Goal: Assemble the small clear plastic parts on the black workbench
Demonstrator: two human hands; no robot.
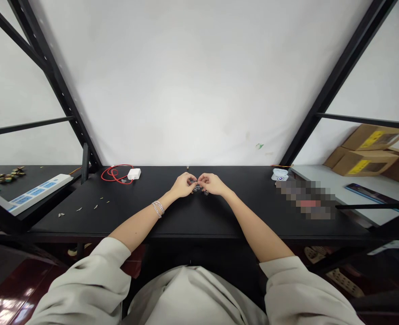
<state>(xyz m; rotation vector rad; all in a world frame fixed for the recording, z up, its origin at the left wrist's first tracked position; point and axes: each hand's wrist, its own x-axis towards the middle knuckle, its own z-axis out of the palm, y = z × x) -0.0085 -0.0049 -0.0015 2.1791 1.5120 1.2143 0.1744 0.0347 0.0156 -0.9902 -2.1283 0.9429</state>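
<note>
Over the middle of the black table [199,221], my left hand [183,185] and my right hand [213,184] meet almost fingertip to fingertip. Both are closed in a pinch, with thumb against fingers. What the fingertips hold is too small to name. Just below them, small shiny greyish pieces [196,188] show, partly hidden by the fingers; whether these hang from the hands or lie on the table I cannot tell. A silvery bracelet [158,209] circles my left wrist.
To the left lie a white charger [134,174] with a red cable [108,180], and several tiny pale scraps [95,207]. A white power strip [40,195] rests farther left. At right are a white case [280,174], a phone [371,195] and cardboard boxes [364,163]. Black frame posts flank the table.
</note>
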